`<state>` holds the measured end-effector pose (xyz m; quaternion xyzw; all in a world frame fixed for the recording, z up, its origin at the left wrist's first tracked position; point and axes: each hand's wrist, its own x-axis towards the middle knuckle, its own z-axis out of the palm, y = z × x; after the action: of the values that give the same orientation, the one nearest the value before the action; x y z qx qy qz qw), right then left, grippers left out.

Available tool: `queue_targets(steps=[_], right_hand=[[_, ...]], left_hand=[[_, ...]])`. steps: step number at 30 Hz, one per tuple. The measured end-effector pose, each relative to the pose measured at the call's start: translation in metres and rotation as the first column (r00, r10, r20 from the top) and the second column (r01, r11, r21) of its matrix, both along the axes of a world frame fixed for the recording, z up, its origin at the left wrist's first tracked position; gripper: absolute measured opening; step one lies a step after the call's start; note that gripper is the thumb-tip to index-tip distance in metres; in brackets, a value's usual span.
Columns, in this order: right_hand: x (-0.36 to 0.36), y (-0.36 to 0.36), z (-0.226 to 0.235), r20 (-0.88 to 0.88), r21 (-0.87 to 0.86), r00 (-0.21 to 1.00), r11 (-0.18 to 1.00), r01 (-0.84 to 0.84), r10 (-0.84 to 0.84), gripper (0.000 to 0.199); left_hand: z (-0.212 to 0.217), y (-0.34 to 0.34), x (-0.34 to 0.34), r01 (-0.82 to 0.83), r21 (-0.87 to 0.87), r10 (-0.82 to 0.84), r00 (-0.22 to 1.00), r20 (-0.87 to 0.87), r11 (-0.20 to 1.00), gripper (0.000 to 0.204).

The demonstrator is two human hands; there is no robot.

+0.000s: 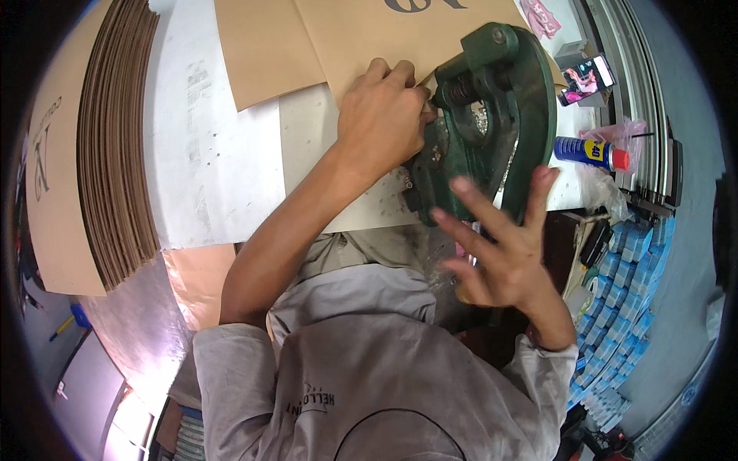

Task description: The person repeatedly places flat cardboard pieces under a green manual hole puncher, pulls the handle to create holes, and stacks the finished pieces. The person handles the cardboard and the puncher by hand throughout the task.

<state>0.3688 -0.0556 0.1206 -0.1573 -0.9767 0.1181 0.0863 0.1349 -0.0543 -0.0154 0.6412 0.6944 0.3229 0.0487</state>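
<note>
"How are the two hands placed?"
"The left hand (382, 115), forearm slanting forward, curls at a creased brown sheet (269, 50); I can't tell whether it grips. The right hand (503, 257) is open, fingers splayed, by the near end of one green press (540, 123)."
"And further out?"
"Sheet and press lie on the table (219, 161). Rightward: one phone (586, 81), one spray can (586, 151). Far left: one brown stack (119, 146)."

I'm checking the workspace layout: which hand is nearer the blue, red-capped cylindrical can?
Right. The right hand is below and left of the can in view; the left hand is farther left, across the green metal machine.
</note>
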Motion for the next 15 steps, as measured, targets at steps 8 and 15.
queue_targets(steps=[8,15], right_hand=[[0.005,0.036,0.031,-0.468,-0.353,0.876,0.933,-0.063,-0.118,0.085],[0.046,0.123,-0.119,-0.186,-0.267,0.792,0.806,0.528,-0.581,0.029]], left_hand=[[0.006,-0.009,-0.010,0.052,-0.109,-0.079,0.961,-0.265,0.993,0.030],[0.013,0.022,-0.094,0.046,0.451,0.025,0.989,-0.149,0.891,0.027]])
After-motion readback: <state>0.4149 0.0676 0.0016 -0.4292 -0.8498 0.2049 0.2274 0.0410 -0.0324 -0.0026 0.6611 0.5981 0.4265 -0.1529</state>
